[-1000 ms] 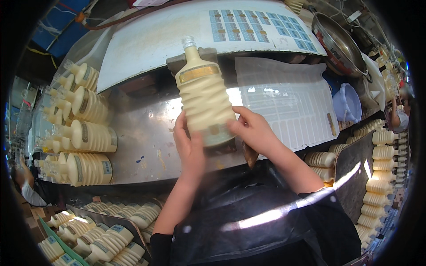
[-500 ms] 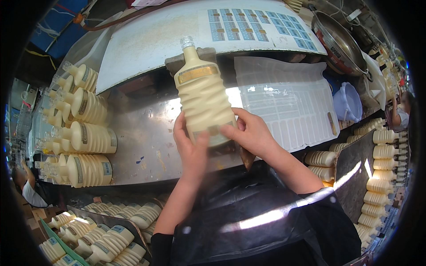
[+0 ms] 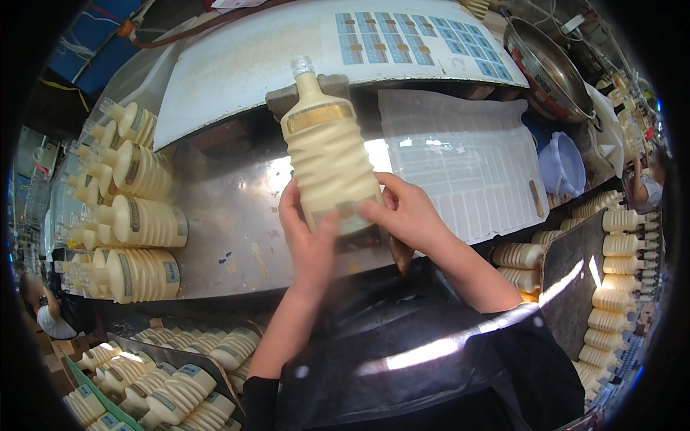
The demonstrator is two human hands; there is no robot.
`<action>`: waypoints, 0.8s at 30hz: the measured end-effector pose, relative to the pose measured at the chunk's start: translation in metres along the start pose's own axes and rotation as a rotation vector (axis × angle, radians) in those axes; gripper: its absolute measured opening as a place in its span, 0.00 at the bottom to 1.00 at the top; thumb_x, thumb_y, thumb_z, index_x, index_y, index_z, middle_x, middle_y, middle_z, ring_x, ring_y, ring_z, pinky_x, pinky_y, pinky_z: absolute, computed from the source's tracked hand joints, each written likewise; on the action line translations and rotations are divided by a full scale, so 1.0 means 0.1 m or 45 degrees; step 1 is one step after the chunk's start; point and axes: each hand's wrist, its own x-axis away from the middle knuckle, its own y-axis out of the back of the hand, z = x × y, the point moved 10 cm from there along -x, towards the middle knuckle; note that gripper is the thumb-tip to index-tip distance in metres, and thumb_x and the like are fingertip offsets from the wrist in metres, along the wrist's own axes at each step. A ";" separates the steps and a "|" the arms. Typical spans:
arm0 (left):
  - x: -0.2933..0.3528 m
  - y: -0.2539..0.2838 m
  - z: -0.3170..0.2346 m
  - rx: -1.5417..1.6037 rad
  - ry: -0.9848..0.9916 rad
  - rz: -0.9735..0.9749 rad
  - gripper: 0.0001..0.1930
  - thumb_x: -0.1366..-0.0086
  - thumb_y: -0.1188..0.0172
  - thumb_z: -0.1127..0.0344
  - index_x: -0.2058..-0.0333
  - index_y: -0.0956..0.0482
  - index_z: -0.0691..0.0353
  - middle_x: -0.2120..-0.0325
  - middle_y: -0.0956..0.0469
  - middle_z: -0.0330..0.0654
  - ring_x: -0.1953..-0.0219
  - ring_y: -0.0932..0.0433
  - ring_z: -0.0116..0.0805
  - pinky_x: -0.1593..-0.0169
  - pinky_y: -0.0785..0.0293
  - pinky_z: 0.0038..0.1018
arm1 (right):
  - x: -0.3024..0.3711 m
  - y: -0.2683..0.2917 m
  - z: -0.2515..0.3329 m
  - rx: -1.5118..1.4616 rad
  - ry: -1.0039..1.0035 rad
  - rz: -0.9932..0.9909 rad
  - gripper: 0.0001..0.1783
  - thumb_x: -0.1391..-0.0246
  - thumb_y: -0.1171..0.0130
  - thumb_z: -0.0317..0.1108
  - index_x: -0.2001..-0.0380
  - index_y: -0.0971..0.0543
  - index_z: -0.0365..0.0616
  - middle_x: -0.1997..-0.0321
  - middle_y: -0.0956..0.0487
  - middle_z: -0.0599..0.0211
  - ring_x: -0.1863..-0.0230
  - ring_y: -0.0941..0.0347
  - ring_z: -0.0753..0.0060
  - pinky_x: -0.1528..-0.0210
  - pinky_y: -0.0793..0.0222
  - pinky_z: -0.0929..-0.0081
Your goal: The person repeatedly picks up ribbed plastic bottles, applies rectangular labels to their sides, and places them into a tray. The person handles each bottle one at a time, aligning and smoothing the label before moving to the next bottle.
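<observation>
A cream-coloured bottle (image 3: 329,161) with wavy ridges, a clear threaded neck and a gold band at its shoulder lies before me, neck pointing away. A grey block (image 3: 336,87) supports its neck end. My left hand (image 3: 307,233) grips the lower left side, thumb on the front. On the lower right, my right hand (image 3: 404,210) holds it, with its thumb pressed at the edge of a greyish label (image 3: 345,209) near the base. The fingers behind the bottle are partly hidden.
Similar bottles (image 3: 147,219) stand in rows at the left; more fill crates (image 3: 162,388) at lower left and right. Blue label sheets (image 3: 388,39) lie on a white board (image 3: 237,72). A translucent sheet (image 3: 460,158), a lilac bucket (image 3: 562,167) and a metal pan (image 3: 553,65) are at the right.
Almost nothing differs. Both hands stay on the bottle in the same grip, with only a very slight shift of the whole view.
</observation>
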 end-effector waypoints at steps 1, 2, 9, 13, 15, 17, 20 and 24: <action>0.00 0.00 0.00 -0.012 -0.002 0.004 0.37 0.29 0.39 0.55 0.31 0.46 0.67 0.35 0.38 0.51 0.32 0.39 0.42 0.29 0.42 0.38 | 0.01 0.00 0.03 0.031 -0.017 0.031 0.32 0.44 0.33 0.48 0.40 0.23 0.41 0.66 0.22 0.64 0.65 0.24 0.72 0.60 0.29 0.71; 0.01 0.03 0.05 0.115 0.025 -0.005 0.36 0.27 0.42 0.55 0.30 0.46 0.66 0.35 0.38 0.49 0.32 0.38 0.40 0.29 0.43 0.37 | 0.01 -0.02 0.04 0.061 -0.033 0.064 0.32 0.42 0.35 0.49 0.40 0.24 0.41 0.60 0.14 0.55 0.59 0.17 0.64 0.53 0.23 0.67; 0.07 0.03 0.07 0.232 0.007 0.018 0.29 0.20 0.56 0.56 0.27 0.46 0.62 0.34 0.37 0.46 0.32 0.38 0.37 0.28 0.45 0.35 | 0.01 -0.15 -0.23 -0.378 0.069 0.092 0.30 0.28 0.49 0.51 0.32 0.29 0.43 0.65 0.25 0.78 0.71 0.35 0.87 0.68 0.35 0.86; 0.08 0.09 0.14 0.294 0.051 0.037 0.28 0.20 0.56 0.60 0.27 0.46 0.61 0.33 0.38 0.46 0.32 0.38 0.37 0.28 0.45 0.35 | -0.02 -0.14 -0.33 -0.424 -0.043 0.230 0.31 0.28 0.48 0.46 0.30 0.33 0.42 0.61 0.23 0.76 0.66 0.33 0.87 0.65 0.34 0.85; 0.08 0.12 0.19 0.372 0.067 0.043 0.28 0.21 0.55 0.63 0.27 0.46 0.61 0.32 0.38 0.47 0.31 0.39 0.37 0.28 0.45 0.35 | 0.01 -0.16 -0.36 -0.497 -0.118 0.329 0.31 0.28 0.47 0.44 0.28 0.35 0.41 0.56 0.21 0.72 0.61 0.29 0.86 0.58 0.30 0.83; 0.08 0.12 0.19 0.330 0.067 0.034 0.29 0.22 0.54 0.65 0.27 0.47 0.61 0.32 0.39 0.47 0.31 0.39 0.37 0.27 0.45 0.35 | -0.01 -0.20 -0.34 -0.459 0.007 0.258 0.31 0.28 0.46 0.42 0.28 0.36 0.39 0.48 0.21 0.68 0.52 0.27 0.82 0.49 0.29 0.79; 0.10 0.08 0.18 0.207 0.037 0.012 0.30 0.22 0.53 0.64 0.26 0.48 0.62 0.31 0.40 0.47 0.30 0.40 0.38 0.27 0.46 0.35 | 0.00 -0.22 -0.29 -0.474 0.067 0.244 0.31 0.27 0.46 0.42 0.28 0.36 0.38 0.40 0.23 0.64 0.42 0.28 0.77 0.39 0.32 0.75; 0.10 0.07 0.20 0.297 -0.007 0.009 0.30 0.22 0.53 0.63 0.26 0.49 0.62 0.31 0.41 0.47 0.29 0.41 0.38 0.27 0.47 0.35 | 0.00 -0.22 -0.25 -0.490 0.102 0.246 0.31 0.27 0.46 0.42 0.29 0.36 0.37 0.40 0.23 0.64 0.42 0.28 0.77 0.38 0.32 0.74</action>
